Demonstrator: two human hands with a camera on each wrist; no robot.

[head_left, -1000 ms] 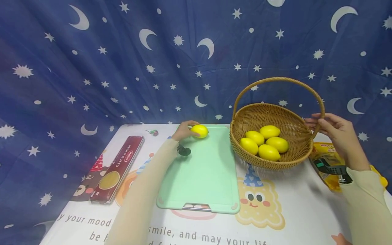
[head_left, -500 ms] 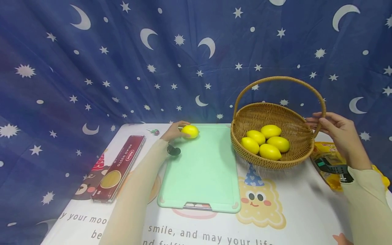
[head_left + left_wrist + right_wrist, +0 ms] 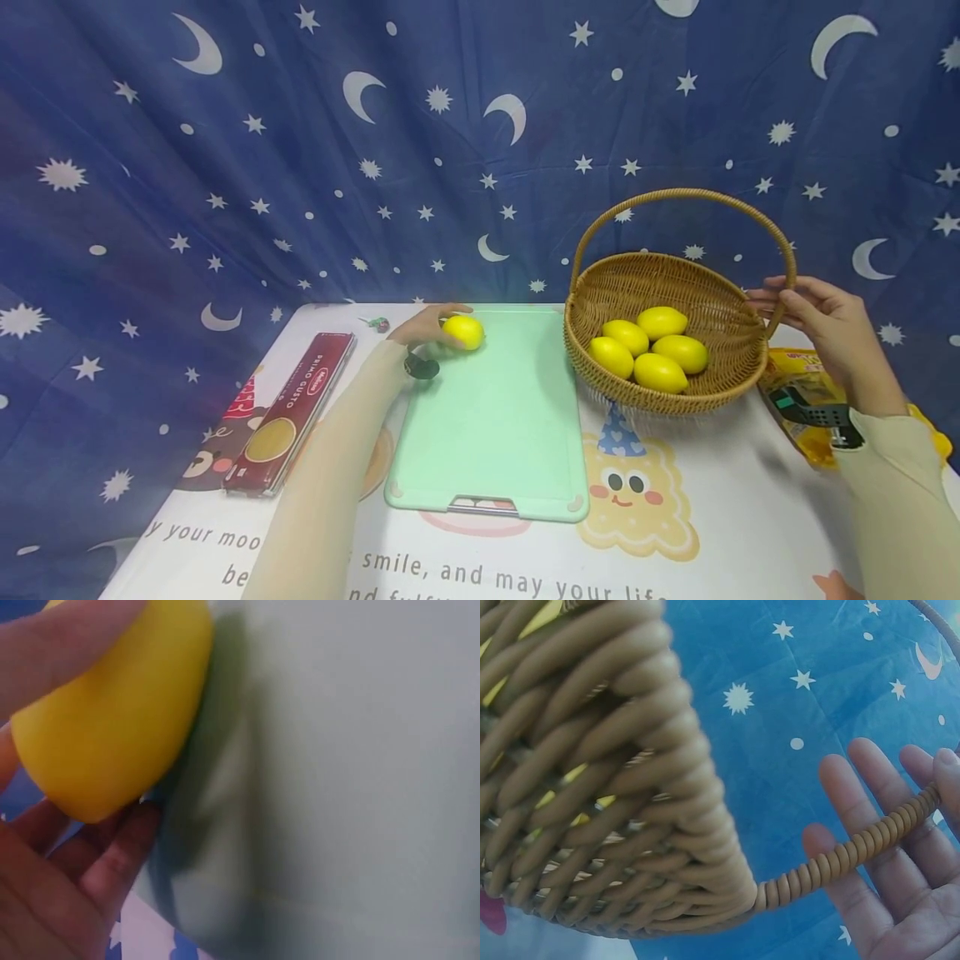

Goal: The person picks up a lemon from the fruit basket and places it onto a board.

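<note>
My left hand (image 3: 422,328) holds a yellow lemon (image 3: 467,332) over the far left corner of a mint-green cutting board (image 3: 495,433). In the left wrist view, the thumb lies across the lemon (image 3: 124,724) and the fingers are beneath it. On the right, my right hand (image 3: 838,333) holds the lower right side of the handle of a wicker basket (image 3: 660,279), its thumb in front and fingers behind. The right wrist view has this wrapped handle (image 3: 832,866) crossing the fingers. Several lemons (image 3: 660,372) lie inside the basket, which is tipped toward me.
A dark red pasta box (image 3: 288,417) lies left of the board, and a small wrapped lollipop (image 3: 380,325) sits behind it. A yellow packet (image 3: 802,375) is partly hidden by the right forearm. Behind the printed tablecloth (image 3: 720,500) hangs a blue star-patterned curtain (image 3: 420,125).
My left hand has moved left with the lemon, from the board's back middle toward its far left corner, then slightly nearer me. The right hand and basket have stayed in place.
</note>
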